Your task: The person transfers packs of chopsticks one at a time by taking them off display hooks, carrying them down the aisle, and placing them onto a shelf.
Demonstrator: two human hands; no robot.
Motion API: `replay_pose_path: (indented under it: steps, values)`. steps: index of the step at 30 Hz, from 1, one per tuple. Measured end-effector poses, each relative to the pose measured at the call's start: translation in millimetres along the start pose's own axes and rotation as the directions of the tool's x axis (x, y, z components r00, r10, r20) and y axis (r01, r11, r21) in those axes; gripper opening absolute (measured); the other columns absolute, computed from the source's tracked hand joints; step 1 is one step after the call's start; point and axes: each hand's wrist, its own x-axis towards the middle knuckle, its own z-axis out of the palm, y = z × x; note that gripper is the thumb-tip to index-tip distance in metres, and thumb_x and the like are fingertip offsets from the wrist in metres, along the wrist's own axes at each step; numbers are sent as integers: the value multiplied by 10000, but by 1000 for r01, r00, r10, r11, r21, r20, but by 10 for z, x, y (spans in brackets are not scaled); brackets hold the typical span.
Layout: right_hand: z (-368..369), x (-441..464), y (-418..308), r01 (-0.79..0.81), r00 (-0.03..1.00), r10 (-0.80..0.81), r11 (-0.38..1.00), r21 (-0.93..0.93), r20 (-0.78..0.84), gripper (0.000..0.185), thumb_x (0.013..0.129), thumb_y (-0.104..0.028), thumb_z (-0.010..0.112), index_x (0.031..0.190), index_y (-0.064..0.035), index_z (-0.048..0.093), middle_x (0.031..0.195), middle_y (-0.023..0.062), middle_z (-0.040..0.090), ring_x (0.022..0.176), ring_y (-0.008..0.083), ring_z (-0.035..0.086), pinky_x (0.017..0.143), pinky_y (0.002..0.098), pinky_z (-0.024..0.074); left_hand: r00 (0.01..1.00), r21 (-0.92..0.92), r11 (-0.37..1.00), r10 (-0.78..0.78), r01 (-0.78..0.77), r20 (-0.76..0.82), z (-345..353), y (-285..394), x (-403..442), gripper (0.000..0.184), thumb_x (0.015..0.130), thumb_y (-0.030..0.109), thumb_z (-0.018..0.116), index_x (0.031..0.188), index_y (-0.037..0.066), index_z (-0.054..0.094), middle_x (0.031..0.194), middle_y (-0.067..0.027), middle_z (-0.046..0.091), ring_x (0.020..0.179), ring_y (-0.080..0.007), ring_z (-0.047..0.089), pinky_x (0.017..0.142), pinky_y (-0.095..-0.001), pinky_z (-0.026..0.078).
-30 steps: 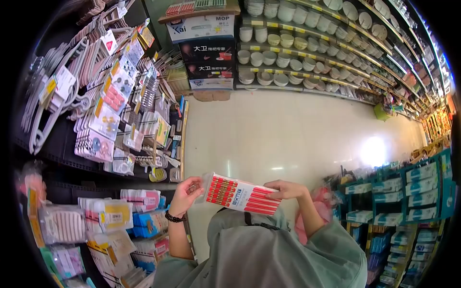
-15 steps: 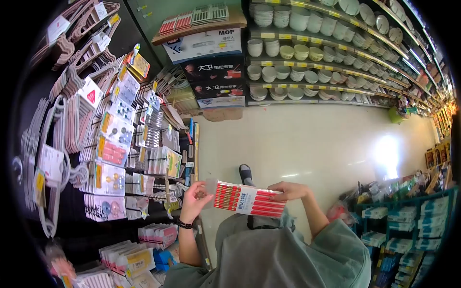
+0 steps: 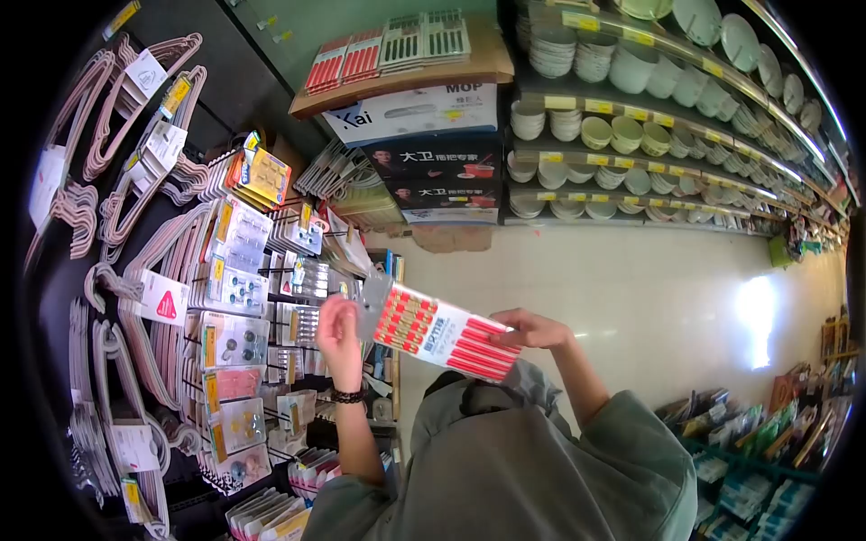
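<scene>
A flat clear pack of red chopsticks [image 3: 446, 332] with gold-patterned ends and a white printed label lies tilted between my hands, in front of my body. My right hand [image 3: 534, 330] is closed on its plain red end, thumb and fingers on the edge. At the other end, my left hand [image 3: 339, 332] has its fingers curled at the greyish plastic top flap [image 3: 372, 305], pinching near its edge; the exact fingertip contact is blurred. A dark beaded bracelet [image 3: 347, 397] circles my left wrist.
To the left hang clothes hangers [image 3: 149, 298] and carded hooks [image 3: 239, 338] on a rack. Stacked mop boxes [image 3: 437, 158] carry more chopstick packs [image 3: 433, 41]. Shelves of bowls [image 3: 627, 133] line the back right. A green rack [image 3: 722, 469] stands low at the right.
The pack has tilted, its patterned end rising up and left with my left hand. My right hand moved slightly up. The whole view has shifted, with the shelves now appearing nearer.
</scene>
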Motion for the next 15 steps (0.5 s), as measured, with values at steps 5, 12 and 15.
replay_pose_path:
  steps: [5,12,15]
  values:
    - [-228,611,-117,119,975,-53,945,304,-216,294,999,-200,573,1242,-37,592,949,-1,646,826,30,535,698,221,444,955,-281,960,-79,-4,-285,517,-56,333,376,936,28,562,1306,6,500,1254,-132,586,1160,-212,559,998,-325,438]
    - [-396,1896,-616,314,881,-108,862,397,-461,322,1011,-198,551,1291,-39,531,1032,-6,628,858,21,534,734,211,456,968,-337,929,-73,153,240,1115,-386,610,416,982,19,526,1374,-35,398,1273,-122,562,1116,-159,576,914,-306,495]
    - [-622,2482,-809,357,869,-138,841,407,-476,336,1019,-189,534,1316,-35,507,1086,2,624,917,33,543,788,219,467,994,-376,920,-98,110,50,1238,-397,1202,313,992,60,520,1289,-27,472,1092,-93,627,851,-114,611,723,-282,536]
